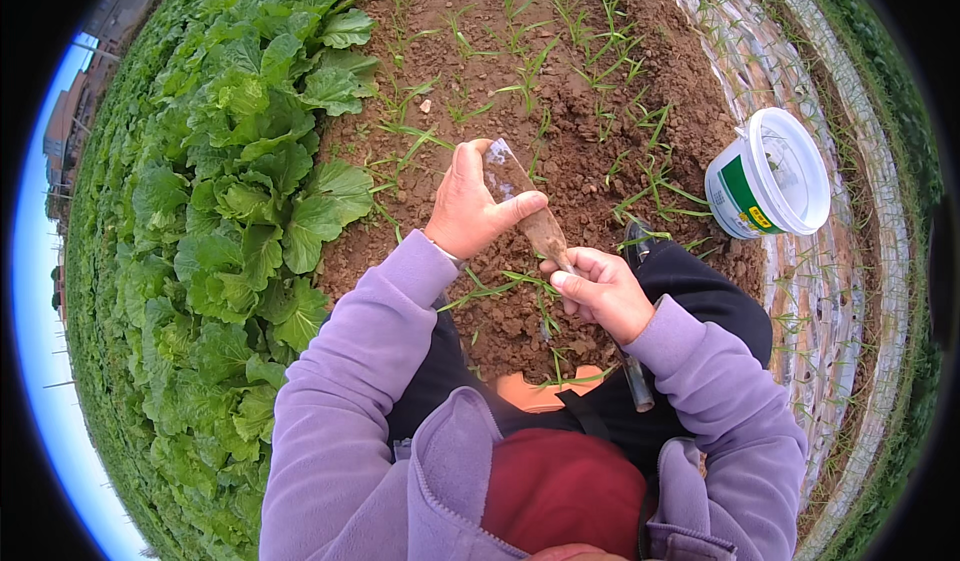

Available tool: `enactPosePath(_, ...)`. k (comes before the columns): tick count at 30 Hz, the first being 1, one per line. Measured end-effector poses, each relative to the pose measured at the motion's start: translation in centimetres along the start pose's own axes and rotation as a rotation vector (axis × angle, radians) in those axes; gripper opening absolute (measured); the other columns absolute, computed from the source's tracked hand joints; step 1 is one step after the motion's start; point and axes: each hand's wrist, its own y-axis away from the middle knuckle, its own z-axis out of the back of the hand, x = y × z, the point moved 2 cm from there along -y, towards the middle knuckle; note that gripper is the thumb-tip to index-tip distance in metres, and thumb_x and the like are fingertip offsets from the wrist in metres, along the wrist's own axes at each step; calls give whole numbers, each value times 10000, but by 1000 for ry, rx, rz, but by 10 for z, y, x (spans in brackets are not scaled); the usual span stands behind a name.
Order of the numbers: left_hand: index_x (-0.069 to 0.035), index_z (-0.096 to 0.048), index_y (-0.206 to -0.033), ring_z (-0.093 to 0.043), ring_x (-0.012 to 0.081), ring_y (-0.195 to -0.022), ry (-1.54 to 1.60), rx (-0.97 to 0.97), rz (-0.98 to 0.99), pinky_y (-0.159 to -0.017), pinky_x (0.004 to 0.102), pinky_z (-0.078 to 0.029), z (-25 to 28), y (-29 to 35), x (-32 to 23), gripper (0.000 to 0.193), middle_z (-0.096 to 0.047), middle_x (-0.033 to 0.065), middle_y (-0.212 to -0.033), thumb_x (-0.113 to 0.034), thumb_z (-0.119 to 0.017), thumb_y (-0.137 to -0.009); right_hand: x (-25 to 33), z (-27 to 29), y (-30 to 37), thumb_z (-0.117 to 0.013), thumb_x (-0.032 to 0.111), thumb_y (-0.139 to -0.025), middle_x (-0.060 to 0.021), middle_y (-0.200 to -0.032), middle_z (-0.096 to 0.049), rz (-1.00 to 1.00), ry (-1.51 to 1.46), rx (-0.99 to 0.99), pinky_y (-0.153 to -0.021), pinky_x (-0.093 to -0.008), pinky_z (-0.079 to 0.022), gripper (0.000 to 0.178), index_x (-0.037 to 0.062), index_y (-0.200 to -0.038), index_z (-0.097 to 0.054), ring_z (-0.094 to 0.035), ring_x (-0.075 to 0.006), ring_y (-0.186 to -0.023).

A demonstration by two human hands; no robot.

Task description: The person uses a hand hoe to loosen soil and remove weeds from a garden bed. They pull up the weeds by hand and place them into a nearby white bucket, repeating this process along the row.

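A soil-smeared hand trowel (pixel 543 231) is held up at a slant above the ground in front of me. My left hand (pixel 470 203) grips its flat blade, the thumb across the dirty face and the fingers mostly hidden behind it. Around the neck, where blade meets handle, my right hand (pixel 607 294) is closed. The handle runs down toward my lap, its dark end showing below my right wrist. Under the trowel lies brown, clumpy soil (pixel 500 336) with thin green shoots.
A white bucket (pixel 723 186) with a green label stands at the right, beside whitish plastic sheeting (pixel 815 331). Leafy green plants (pixel 250 201) crowd the left. Slender grass-like seedlings (pixel 530 76) grow ahead. An orange object (pixel 535 393) lies between my legs.
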Motion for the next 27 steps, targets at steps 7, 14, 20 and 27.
enactPosePath(7,58,-454,-1169,-591,342,-957,-15,-35,-36,-837,407,-476,-1,-2,1,826,-574,223,-1018,-589,-722,-730,-3,-1,-1,-597,133,-907,39,-785,-544,32,-12,1,-592,-221,-434,238,-4,-1102,-588,-486,-53,-631)
enactPosePath(14,29,-509,-1113,-624,336,-898,-26,-50,-58,-789,407,-491,1,-6,0,673,-621,193,-956,-546,-671,-805,-5,1,-2,-598,135,-905,33,-795,-550,22,-11,-4,-588,-225,-438,220,-2,-1077,-588,-492,-57,-634)
enactPosePath(20,-3,-530,-1091,-644,336,-848,-56,-39,-27,-742,410,-503,4,-9,1,580,-647,173,-917,-515,-643,-843,-2,-1,0,-607,143,-903,34,-795,-547,11,-38,-2,-581,-222,-433,226,-3,-1074,-585,-489,-53,-629)
enactPosePath(27,-27,-570,-1021,-652,313,-775,-16,-68,-26,-680,388,-503,11,-13,3,421,-663,145,-850,-423,-625,-887,2,-3,1,-613,155,-904,36,-794,-546,21,-34,15,-571,-220,-424,228,1,-1070,-587,-483,-52,-622)
